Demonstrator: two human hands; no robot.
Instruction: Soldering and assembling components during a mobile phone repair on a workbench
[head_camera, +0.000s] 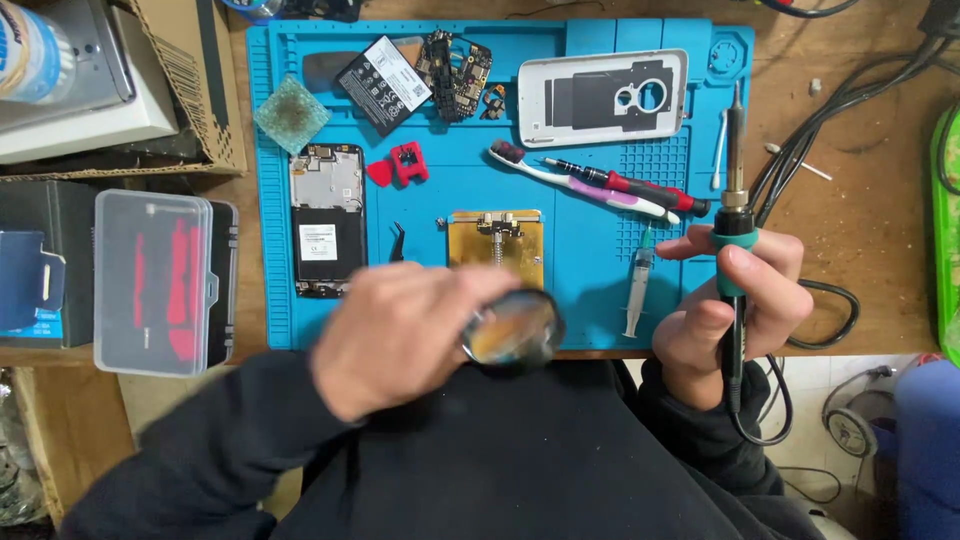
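Observation:
My left hand (400, 335) is blurred and grips a small round tin (515, 328) with an amber, shiny inside, just over the near edge of the blue work mat (590, 250). My right hand (735, 300) is closed around the handle of a soldering iron (735, 200), whose metal tip points away from me toward the mat's far right. Its cord runs down past my wrist. A gold-coloured board holder (497, 245) lies on the mat just beyond the tin. A syringe (637, 290) lies between my two hands.
On the mat lie an opened phone frame (327, 220), a battery (383, 85), a circuit board (455, 62), a white back cover (602, 98), a toothbrush (580, 185), a red-handled screwdriver (630, 185), tweezers (397, 242). A clear plastic case (155, 280) and cardboard box (190, 80) stand left. Cables (850, 100) run right.

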